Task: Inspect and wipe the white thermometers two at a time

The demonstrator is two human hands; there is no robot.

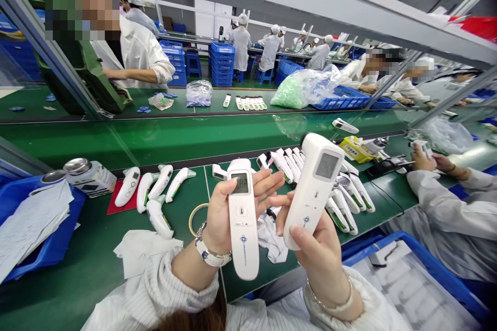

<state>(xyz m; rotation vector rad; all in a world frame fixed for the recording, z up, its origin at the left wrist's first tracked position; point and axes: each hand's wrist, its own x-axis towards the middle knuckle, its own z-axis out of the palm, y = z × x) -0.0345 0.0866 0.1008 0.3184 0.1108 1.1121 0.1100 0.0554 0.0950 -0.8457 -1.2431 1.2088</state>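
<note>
My left hand [227,212] grips a white infrared thermometer [243,227], held upright; digits glow on its small display. My right hand [316,248] holds a second white thermometer [312,189] tilted to the right, its screen blank. Both are raised above the green bench [89,258], side by side with my fingertips nearly touching between them. A watch sits on my left wrist, a bracelet on my right. Behind my hands lie several more white thermometers [345,196] in a row, and others [155,191] lie at the left of the bench.
A blue bin with papers [34,227] stands at left beside a metal-topped device [87,176]. A tape ring [196,214] and white cloths [143,248] lie on the bench. A co-worker's sleeve [446,207] is at right. Other workers stand beyond the green conveyor [174,137].
</note>
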